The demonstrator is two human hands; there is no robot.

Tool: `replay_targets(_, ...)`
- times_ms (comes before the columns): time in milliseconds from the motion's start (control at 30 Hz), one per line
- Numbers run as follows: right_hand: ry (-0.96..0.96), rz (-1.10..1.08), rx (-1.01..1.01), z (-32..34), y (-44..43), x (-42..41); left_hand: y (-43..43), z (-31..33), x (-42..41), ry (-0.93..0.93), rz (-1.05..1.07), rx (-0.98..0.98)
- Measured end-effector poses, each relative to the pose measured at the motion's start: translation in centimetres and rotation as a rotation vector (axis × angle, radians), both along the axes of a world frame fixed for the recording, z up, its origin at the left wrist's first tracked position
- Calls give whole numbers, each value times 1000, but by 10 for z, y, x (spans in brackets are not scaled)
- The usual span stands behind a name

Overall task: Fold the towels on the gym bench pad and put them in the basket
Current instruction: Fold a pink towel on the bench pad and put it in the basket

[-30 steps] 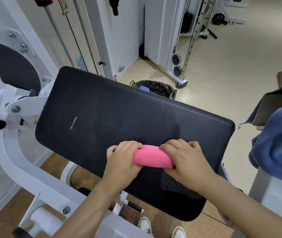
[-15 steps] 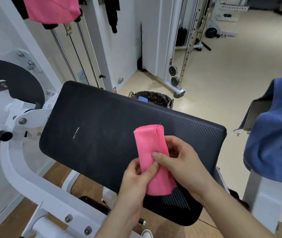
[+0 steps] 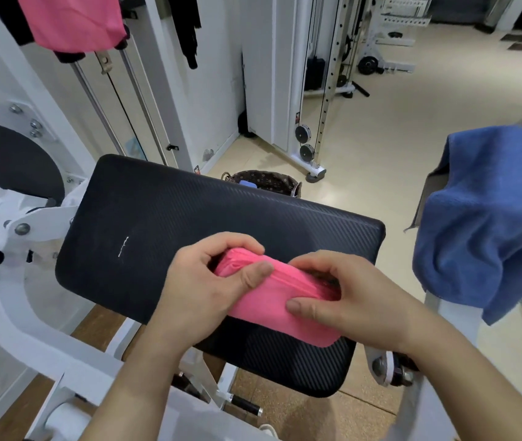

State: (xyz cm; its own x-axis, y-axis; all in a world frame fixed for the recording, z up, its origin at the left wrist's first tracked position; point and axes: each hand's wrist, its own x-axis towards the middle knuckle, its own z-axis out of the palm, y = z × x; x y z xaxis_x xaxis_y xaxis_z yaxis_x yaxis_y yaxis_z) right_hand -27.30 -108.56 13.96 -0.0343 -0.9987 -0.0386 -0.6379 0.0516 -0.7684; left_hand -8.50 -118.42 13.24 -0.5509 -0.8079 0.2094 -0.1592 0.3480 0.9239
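Folds of the pink towel [image 3: 272,300] are sitting stacked in a thick, narrow bundle, which is lying aslant on the near part of the bench pad [image 3: 164,224]. The left hand [image 3: 202,288] is gripping the bundle's far end, thumb lying on top and fingers curling round the edge. The right hand [image 3: 349,297] is pinching the near half, thumb pressing down on the top layer while the fingers are hooking over the far side.

The cloth is looking soft, light and limp, so the layers are probably going to spring apart unless the whole stack is being clamped at once. The safest hold is likely across the middle, thumb above and fingers beneath.

The pad is showing a black ribbed cover, firm and tilting away on a white frame [image 3: 14,319]. Behind its far edge the basket [image 3: 266,183] is standing on the pale floor [image 3: 412,122], partly hidden, with something blue showing inside. To the right a blue towel [image 3: 492,218] is hanging unfolded over a support. A pink cloth [image 3: 75,20] is dangling at top left, and a cable machine [image 3: 323,90] is standing beyond.
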Motion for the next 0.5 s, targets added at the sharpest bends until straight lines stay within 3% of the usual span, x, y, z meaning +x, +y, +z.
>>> replay_targets(300,-415,-103,-12,14,83,-78,83,9,-57,42,100,132)
replay_targets(500,-564,-127,6,5,176,-170,168,7,-134,-200,-237,389)
